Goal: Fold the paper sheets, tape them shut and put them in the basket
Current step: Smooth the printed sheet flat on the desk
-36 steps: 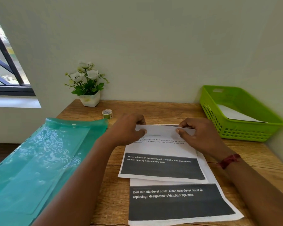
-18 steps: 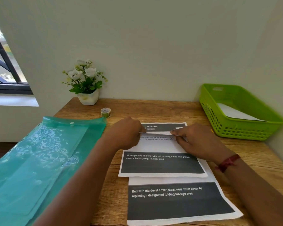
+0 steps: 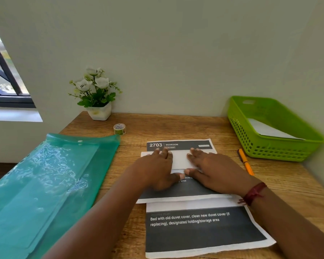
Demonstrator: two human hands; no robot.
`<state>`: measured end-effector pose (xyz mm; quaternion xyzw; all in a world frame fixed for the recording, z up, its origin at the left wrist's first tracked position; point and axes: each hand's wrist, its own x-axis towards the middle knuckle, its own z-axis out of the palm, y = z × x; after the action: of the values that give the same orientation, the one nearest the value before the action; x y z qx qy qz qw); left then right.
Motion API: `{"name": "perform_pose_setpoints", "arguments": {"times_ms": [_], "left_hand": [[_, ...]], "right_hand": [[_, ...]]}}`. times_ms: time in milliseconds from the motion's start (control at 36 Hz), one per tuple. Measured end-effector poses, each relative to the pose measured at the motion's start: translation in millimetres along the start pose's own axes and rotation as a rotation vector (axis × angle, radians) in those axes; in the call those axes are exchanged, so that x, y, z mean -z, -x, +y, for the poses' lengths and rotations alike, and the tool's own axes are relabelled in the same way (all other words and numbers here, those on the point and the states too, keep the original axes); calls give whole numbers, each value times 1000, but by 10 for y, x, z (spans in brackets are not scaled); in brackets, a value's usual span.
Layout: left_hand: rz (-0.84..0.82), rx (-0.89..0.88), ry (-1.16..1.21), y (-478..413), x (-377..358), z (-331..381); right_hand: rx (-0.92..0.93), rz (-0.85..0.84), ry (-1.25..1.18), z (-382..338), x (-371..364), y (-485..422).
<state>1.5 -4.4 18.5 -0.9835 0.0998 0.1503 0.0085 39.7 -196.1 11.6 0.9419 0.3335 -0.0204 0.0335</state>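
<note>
Both arms are bare as far as they show, the left forearm (image 3: 101, 212) and right forearm (image 3: 297, 230) without any sleeve edge in view. The left hand (image 3: 155, 171) and right hand (image 3: 213, 171) are bare too. Around the right wrist sits a dark red thread bracelet (image 3: 253, 193), wound in several strands, bunched thicker in one place, with short frayed ends sticking out at its lower side. The fingers (image 3: 194, 153) end in short trimmed nails, and the thumbnails (image 3: 187, 171) show as pale ovals.
</note>
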Motion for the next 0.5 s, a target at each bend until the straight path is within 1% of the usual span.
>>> {"name": "perform_pose_setpoints", "arguments": {"times_ms": [111, 306, 500], "left_hand": [[-39, -1, 4, -11, -14, 7], [-71, -91, -21, -63, -60, -28], [-65, -111, 53, -96, -108, 38]], "right_hand": [[10, -47, -23, -29, -62, -3], [84, -86, -81, -38, -164, -35], [73, -119, -158, -52, -201, -55]]}}
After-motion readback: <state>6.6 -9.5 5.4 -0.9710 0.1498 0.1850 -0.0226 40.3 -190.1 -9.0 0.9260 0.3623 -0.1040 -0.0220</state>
